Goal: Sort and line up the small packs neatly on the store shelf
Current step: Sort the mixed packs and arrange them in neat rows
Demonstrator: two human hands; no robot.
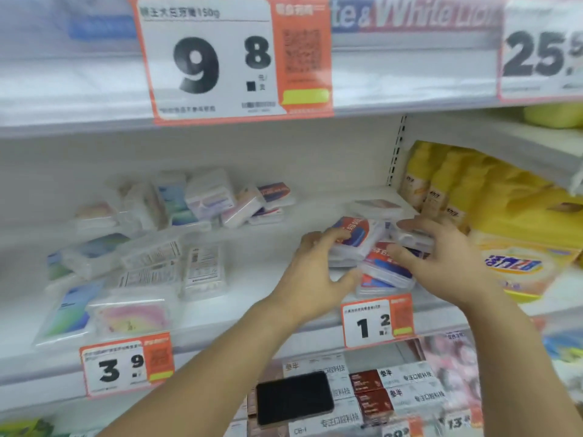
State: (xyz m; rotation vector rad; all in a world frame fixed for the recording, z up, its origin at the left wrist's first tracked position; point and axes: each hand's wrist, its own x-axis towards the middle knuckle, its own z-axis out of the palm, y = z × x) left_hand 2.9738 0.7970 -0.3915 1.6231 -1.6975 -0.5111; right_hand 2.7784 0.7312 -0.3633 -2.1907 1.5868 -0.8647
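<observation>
A heap of small clear packs with red and blue labels [362,238] lies on the white shelf [258,266], right of centre. My left hand [312,272] presses against the heap's left side, fingers on a red-and-blue pack. My right hand [441,260] cups the right side, fingers over a clear pack [410,236]. More small packs lie jumbled at the back [214,200] and at the left front [132,272], some label-down, some pastel.
Yellow detergent bags [492,216] stand just right of the heap. Price tags hang on the shelf edge: 1.2 [377,321], 3.9 [126,364], and a big 9.8 card [233,58] above. A black phone [295,398] lies on boxes on the shelf below.
</observation>
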